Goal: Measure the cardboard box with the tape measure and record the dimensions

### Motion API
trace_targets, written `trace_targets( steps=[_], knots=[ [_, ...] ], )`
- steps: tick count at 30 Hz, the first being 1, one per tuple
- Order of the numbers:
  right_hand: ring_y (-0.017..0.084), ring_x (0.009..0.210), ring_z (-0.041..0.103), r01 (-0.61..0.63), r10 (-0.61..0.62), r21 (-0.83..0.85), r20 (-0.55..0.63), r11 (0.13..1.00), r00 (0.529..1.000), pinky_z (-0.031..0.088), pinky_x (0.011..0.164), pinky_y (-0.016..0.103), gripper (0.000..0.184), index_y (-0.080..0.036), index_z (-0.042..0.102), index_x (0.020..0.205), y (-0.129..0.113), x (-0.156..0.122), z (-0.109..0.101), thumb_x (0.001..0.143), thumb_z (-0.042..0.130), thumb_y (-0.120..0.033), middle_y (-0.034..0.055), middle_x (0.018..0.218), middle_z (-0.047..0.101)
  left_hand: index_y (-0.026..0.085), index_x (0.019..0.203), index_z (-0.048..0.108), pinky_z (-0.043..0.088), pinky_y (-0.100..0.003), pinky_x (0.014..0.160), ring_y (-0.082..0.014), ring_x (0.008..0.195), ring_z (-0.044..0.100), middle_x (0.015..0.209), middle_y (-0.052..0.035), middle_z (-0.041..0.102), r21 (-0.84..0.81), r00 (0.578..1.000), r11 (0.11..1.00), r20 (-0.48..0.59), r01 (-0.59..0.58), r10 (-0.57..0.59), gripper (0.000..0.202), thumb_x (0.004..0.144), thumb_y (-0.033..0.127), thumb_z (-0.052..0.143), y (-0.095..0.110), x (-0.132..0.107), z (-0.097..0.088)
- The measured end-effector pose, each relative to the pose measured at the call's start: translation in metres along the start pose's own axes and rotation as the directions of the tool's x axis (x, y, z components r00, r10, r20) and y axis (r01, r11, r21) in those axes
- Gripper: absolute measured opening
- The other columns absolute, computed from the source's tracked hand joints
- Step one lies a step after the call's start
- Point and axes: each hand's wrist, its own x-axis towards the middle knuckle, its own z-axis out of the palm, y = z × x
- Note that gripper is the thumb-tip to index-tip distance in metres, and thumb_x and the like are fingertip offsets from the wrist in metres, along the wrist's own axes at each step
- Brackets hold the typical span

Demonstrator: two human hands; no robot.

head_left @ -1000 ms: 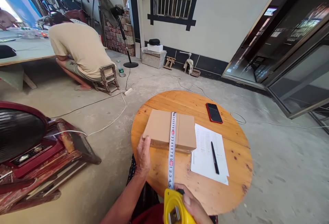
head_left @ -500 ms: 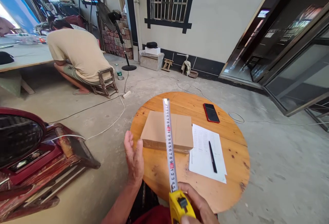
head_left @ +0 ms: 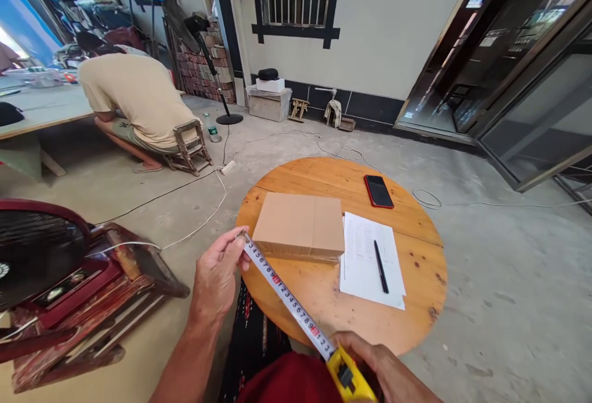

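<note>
A yellow tape measure [head_left: 348, 378] sits in my right hand [head_left: 377, 363], low over the table's near edge. Its white blade [head_left: 289, 298] runs out slantwise to the upper left, numbers facing up. The blade's far end is pinched between the thumb and fingers of my left hand [head_left: 217, 273], just left of a closed cardboard box [head_left: 300, 221]. The box lies flat on a round wooden table [head_left: 407, 230]. Right of the box are written sheets of paper [head_left: 358, 273] with a black pen [head_left: 381, 267] on top.
A red-edged phone [head_left: 378, 191] lies at the table's far right. On the left stands a dark red fan [head_left: 50, 267] on a wooden chair. Beyond, a person [head_left: 134, 94] bends forward on a small chair. Cables [head_left: 198, 227] cross the floor.
My left hand was open beside the box and has closed on the blade's end. The blade has swung left from pointing forward, and my right hand has shifted right with the case.
</note>
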Motion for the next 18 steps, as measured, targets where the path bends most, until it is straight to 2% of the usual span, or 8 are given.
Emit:
trace_targets(
  steps=[3,5,7,8,11,12,14,18],
  knots=[
    [0.033,0.109,0.058,-0.057,0.044,-0.099,-0.128,0.993,0.991,0.044,0.095,0.039,0.087,-0.030,0.049,0.142,-0.015,0.001,-0.005,0.060,0.079,-0.030,0.0074,0.120,0.066,0.015,0.099,0.072,0.043,-0.023,0.051,-0.0116,0.056,0.052,0.067,0.0002,0.063,-0.044,0.989,0.994,0.118,0.095,-0.090,0.039,0.072,0.043,0.076,-0.003,-0.017,-0.001],
    [0.033,0.109,0.058,-0.051,0.014,-0.170,-0.216,0.984,0.976,0.044,0.094,0.039,0.092,-0.030,0.046,0.144,-0.029,0.004,-0.006,0.059,0.079,-0.028,0.0086,0.124,0.065,0.016,0.096,0.074,0.047,-0.026,0.056,-0.0138,0.059,0.056,0.071,-0.0013,0.066,0.018,0.988,0.997,0.135,0.080,-0.082,0.036,0.072,0.043,0.076,-0.008,-0.032,0.001],
    [0.032,0.108,0.059,0.010,-0.078,-0.261,-0.255,0.965,0.964,0.045,0.092,0.038,0.082,-0.029,0.053,0.138,-0.044,0.008,-0.006,0.061,0.078,-0.029,0.0086,0.123,0.065,0.019,0.093,0.076,0.050,-0.028,0.061,-0.0174,0.066,0.061,0.079,-0.0040,0.070,0.114,0.981,0.993,0.189,0.012,-0.034,0.031,0.072,0.041,0.076,-0.013,-0.049,0.006],
    [0.031,0.105,0.060,0.050,-0.133,-0.310,-0.252,0.950,0.959,0.045,0.089,0.037,0.074,-0.029,0.057,0.133,-0.052,0.010,-0.006,0.062,0.078,-0.030,0.0078,0.120,0.066,0.020,0.091,0.076,0.052,-0.029,0.064,-0.0191,0.070,0.063,0.083,-0.0049,0.071,0.160,0.967,0.986,0.253,-0.048,0.006,0.026,0.074,0.040,0.074,-0.015,-0.056,0.009],
    [0.026,0.098,0.063,0.173,-0.282,-0.452,-0.187,0.875,0.941,0.048,0.083,0.033,0.059,-0.028,0.062,0.122,-0.078,0.019,-0.004,0.065,0.076,-0.028,0.0056,0.113,0.067,0.023,0.096,0.076,0.054,-0.028,0.072,-0.0203,0.082,0.066,0.090,-0.0049,0.071,0.238,0.903,0.937,0.404,-0.257,0.146,0.020,0.085,0.034,0.063,-0.018,-0.070,0.012],
    [0.026,0.097,0.063,0.202,-0.328,-0.505,-0.173,0.839,0.929,0.048,0.083,0.033,0.058,-0.027,0.062,0.122,-0.086,0.023,-0.005,0.065,0.075,-0.026,0.0059,0.113,0.067,0.024,0.103,0.074,0.054,-0.028,0.075,-0.0197,0.084,0.066,0.093,-0.0049,0.071,0.257,0.899,0.920,0.401,-0.296,0.177,0.023,0.088,0.033,0.059,-0.018,-0.071,0.011],
    [0.026,0.101,0.062,0.241,-0.415,-0.611,-0.159,0.754,0.896,0.048,0.086,0.035,0.059,-0.024,0.059,0.124,-0.104,0.034,-0.011,0.067,0.073,-0.024,0.0074,0.115,0.066,0.024,0.115,0.069,0.054,-0.028,0.078,-0.0187,0.088,0.065,0.102,-0.0055,0.069,0.301,0.918,0.902,0.341,-0.309,0.201,0.029,0.091,0.033,0.054,-0.021,-0.070,0.003],
    [0.027,0.106,0.060,0.263,-0.558,-0.783,-0.127,0.564,0.820,0.046,0.090,0.038,0.055,-0.021,0.058,0.124,-0.136,0.076,-0.034,0.071,0.071,-0.025,0.0096,0.117,0.065,0.021,0.111,0.068,0.054,-0.028,0.077,-0.0187,0.089,0.064,0.107,-0.0071,0.066,0.352,0.971,0.916,0.208,-0.191,0.122,0.032,0.090,0.040,0.055,-0.041,-0.059,-0.016]
  ],
)
